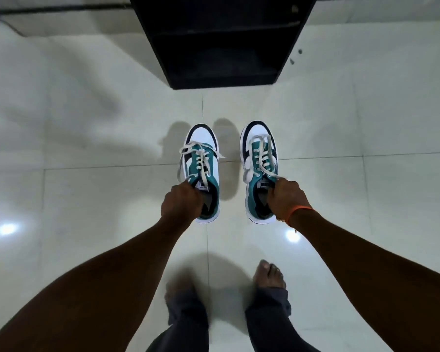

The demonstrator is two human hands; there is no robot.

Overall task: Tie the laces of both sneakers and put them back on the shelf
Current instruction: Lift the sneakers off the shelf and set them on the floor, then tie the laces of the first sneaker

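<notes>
Two teal, white and navy sneakers point away from me, held above the pale floor. My left hand (182, 201) grips the left sneaker (203, 158) at its tongue and collar. My right hand (286, 198) grips the right sneaker (258, 153) the same way; an orange thread circles that wrist. White laces (201, 158) on the left sneaker hang loose, with ends trailing over both sides. The right sneaker's laces (263, 154) also lie loose across the eyelets. A black shelf unit (224, 39) stands straight ahead, its compartments dark.
The floor is glossy pale tile (87, 123) with light reflections. My bare feet (268, 274) and dark trouser legs show at the bottom. Two small dark bits (296, 55) lie on the floor right of the shelf. A dark skirting line runs along the far wall.
</notes>
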